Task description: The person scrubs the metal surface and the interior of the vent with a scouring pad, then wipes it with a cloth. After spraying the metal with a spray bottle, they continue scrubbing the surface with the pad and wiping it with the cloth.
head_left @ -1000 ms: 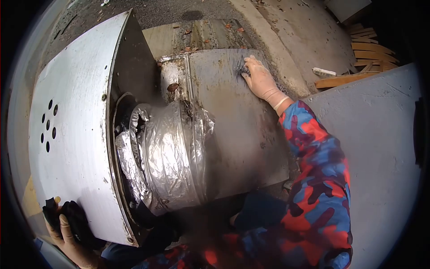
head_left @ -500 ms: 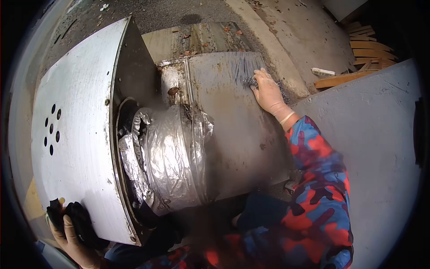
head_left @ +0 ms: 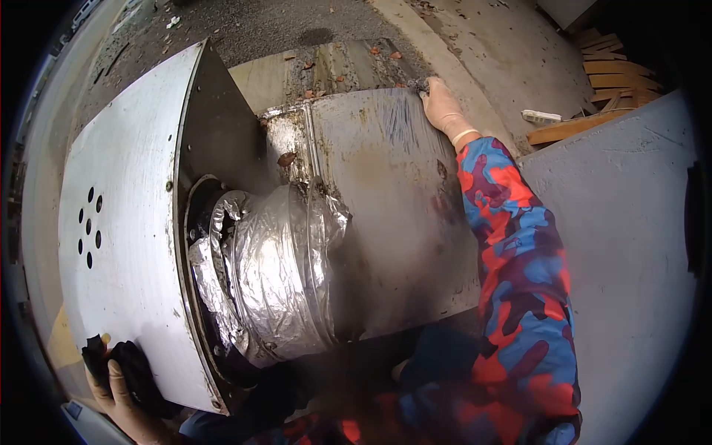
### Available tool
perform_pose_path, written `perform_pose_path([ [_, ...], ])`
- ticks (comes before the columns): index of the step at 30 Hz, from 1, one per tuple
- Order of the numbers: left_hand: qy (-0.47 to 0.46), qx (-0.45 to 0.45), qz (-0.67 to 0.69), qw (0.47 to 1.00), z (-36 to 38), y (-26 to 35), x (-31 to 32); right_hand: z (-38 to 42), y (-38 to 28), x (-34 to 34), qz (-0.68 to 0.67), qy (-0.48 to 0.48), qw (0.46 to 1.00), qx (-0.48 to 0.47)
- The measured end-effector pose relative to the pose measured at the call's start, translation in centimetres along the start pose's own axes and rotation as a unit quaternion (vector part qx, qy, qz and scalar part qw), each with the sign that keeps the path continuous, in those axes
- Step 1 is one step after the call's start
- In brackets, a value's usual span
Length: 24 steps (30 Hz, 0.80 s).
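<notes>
My right hand (head_left: 443, 106), in a thin pale glove, is closed on a dark steel wool scrubber (head_left: 420, 84) at the far right corner of a stained grey metal duct (head_left: 393, 193). Dark wet streaks mark the duct near that corner. Crinkled silver foil (head_left: 274, 259) wraps a round pipe joining the duct to a silver metal box (head_left: 122, 170) on the left. At the box's lower front, my gloved left hand (head_left: 122, 404) has its fingers around a black cloth (head_left: 141, 374), pressed near the panel. Part of that hand is hidden behind the cloth.
A grey painted panel (head_left: 593, 245) stands to my right. Beyond the duct lies a dirty flat slab (head_left: 326, 67) with dry leaves, then a concrete curb (head_left: 437, 44). Curved wooden slats (head_left: 619, 78) are piled at the far right. Haze or a smudge blurs the lower middle.
My right hand has moved with the scrubber away from me, up to the duct's far corner, and the sleeve is stretched out further. My left hand keeps its place at the box.
</notes>
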<state>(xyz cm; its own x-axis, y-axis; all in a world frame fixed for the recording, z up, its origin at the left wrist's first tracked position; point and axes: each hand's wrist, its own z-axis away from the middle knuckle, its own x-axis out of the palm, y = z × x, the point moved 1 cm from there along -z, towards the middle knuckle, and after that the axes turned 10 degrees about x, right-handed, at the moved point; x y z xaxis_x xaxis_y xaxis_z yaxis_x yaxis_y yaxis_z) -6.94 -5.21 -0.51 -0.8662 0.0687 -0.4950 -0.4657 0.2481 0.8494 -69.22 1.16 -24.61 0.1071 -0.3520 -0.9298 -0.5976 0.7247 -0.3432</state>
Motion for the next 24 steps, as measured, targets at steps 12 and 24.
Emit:
perform_pose_path([
  [12,0.038,-0.003,-0.001,0.999,0.0,0.1,0.5,-4.8,-0.4,0.6,0.05,-0.044,0.989,0.132],
  [24,0.06,-0.018,0.097,0.993,-0.3,-4.7,-2.2,2.4,2.5,-0.5,0.036,-0.018,0.99,0.139],
])
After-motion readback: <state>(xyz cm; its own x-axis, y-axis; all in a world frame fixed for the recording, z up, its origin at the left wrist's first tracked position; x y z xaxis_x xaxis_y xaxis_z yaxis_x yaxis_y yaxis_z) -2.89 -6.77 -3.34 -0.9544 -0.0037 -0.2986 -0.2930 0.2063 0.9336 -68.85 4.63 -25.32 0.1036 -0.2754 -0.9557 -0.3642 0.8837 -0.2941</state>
